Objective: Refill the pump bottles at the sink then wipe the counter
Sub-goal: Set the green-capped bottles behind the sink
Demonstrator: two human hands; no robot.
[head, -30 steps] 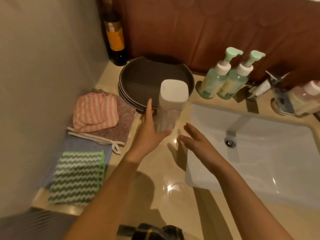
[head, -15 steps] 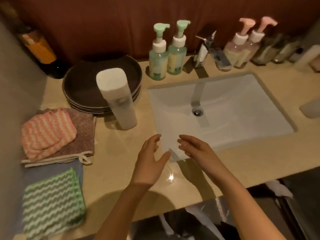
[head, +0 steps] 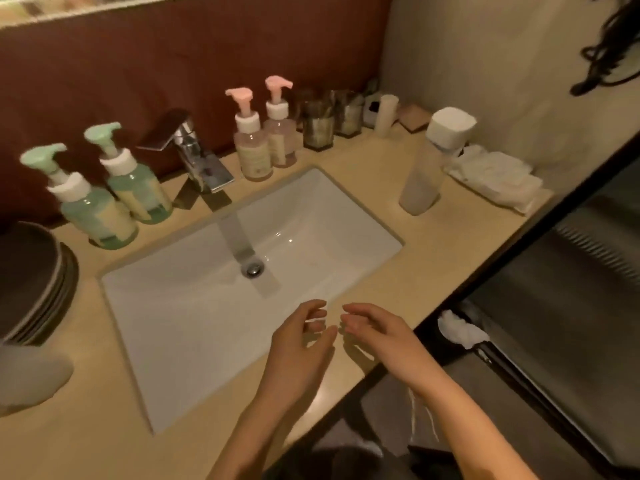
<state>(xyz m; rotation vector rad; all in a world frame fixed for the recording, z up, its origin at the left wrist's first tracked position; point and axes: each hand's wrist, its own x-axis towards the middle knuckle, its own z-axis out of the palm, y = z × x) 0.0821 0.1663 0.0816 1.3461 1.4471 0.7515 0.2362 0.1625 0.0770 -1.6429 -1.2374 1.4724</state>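
Note:
Two green pump bottles (head: 104, 202) stand at the back left of the white sink (head: 194, 323). Two pink pump bottles (head: 263, 140) stand right of the chrome faucet (head: 194, 157). A tall white-capped refill bottle (head: 429, 164) stands upright on the beige counter (head: 433, 251) to the right of the sink. Another white bottle (head: 31, 375) shows at the left edge. My left hand (head: 298, 348) and my right hand (head: 381, 334) hover empty over the sink's front edge, fingers loosely curled, fingertips near each other.
Dark stacked plates (head: 31, 282) sit at the left edge. Folded white cloths (head: 498, 178) lie at the counter's right end. Glass jars (head: 329, 123) and small items line the back right. A dark cabinet front (head: 554, 306) runs below the counter.
The view has swung right: the cloth stack and plates on the left left the frame, the right refill bottle and white cloths came in. Both hands stay empty and moved rightward over the sink front.

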